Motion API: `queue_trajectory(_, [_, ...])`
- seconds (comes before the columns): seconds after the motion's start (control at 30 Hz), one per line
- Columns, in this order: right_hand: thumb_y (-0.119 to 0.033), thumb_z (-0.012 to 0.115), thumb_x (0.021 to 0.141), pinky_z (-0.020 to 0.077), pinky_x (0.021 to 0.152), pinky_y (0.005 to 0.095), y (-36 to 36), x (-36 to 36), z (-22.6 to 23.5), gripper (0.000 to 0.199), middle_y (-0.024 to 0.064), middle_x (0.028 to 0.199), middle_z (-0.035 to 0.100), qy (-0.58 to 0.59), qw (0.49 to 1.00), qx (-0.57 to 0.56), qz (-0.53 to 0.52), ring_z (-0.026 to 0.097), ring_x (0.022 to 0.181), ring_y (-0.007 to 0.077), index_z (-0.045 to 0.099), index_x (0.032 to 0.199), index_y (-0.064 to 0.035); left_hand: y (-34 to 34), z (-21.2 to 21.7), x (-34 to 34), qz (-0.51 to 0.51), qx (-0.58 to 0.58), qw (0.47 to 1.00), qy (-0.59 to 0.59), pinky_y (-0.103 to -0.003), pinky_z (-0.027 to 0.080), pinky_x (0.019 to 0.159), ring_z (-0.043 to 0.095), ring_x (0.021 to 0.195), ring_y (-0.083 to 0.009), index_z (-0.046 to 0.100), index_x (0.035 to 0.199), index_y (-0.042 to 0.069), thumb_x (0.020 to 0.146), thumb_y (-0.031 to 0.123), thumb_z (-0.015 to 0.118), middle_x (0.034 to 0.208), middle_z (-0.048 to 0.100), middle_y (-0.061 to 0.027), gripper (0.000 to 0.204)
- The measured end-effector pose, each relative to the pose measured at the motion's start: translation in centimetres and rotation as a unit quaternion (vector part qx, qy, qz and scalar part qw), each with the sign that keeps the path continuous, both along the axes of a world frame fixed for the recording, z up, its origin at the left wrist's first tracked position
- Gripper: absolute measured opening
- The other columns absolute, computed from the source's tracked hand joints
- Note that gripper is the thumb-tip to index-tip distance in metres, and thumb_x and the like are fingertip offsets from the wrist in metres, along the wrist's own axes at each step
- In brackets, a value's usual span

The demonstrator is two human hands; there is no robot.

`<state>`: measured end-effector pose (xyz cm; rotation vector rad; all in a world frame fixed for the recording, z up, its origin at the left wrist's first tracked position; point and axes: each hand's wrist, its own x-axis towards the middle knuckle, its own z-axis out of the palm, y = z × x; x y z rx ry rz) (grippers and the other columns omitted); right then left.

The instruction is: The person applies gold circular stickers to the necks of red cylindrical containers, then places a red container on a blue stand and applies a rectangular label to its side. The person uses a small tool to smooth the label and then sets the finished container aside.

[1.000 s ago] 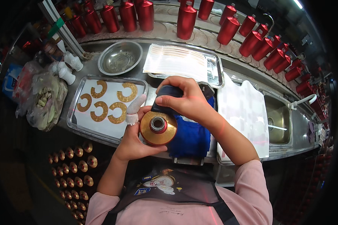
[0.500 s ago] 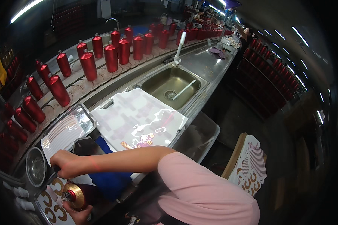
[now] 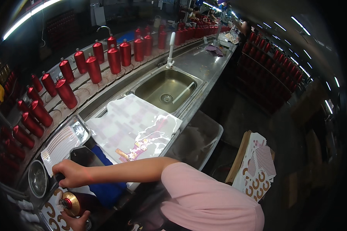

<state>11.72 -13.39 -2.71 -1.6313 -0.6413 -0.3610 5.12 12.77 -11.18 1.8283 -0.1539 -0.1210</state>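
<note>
Over one steel tray [image 3: 78,124], both hands' fingers grip one gold-capped bottle [image 3: 70,203]: right hand [image 3: 71,173] above, left hand [image 3: 78,222] below.

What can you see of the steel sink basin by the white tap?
The sink basin is a rectangular steel bowl sunk into the long metal counter, dull and yellowish inside, with a round drain near its middle. It looks empty. A white tap stands upright at its far rim. A glossy printed sheet lies just beside it.

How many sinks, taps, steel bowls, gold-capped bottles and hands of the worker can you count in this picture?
Sink: 1
Taps: 2
Steel bowl: 1
Gold-capped bottle: 1
Hands: 2, left hand and right hand
Total: 7
</note>
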Motion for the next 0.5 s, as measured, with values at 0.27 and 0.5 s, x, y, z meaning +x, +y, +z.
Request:
queue_trajectory(0.27, [-0.009,0.075,0.068,0.0474,0.071,0.0443,-1.2,-7.7,0.7,0.018,0.0102,0.072,0.059,-0.227,0.973,0.016,-0.049,0.060,0.074,0.0358,0.057,0.074,-0.0082,-1.7,3.9,-1.1,-0.070,-0.017,0.995,-0.063,-0.041,0.039,0.115,0.053,0.133,-0.0276,0.035,0.151,0.001,0.053,0.008,0.095,0.144,0.051,-0.0152,0.115])
queue_trajectory(0.5, [-0.013,0.072,0.073,0.0461,0.075,0.0430,1.0,-11.4,1.3,0.019,0.0075,0.083,0.059,-0.265,0.959,-0.078,-0.056,0.059,0.087,0.0327,0.054,0.078,-0.0090,-3.5,-0.3,-1.6,0.017,-0.164,0.985,-0.048,-0.023,0.043,0.090,0.053,0.108,-0.0149,0.051,0.124,0.010,0.104,0.012,0.045,0.112,0.052,-0.0011,0.021])
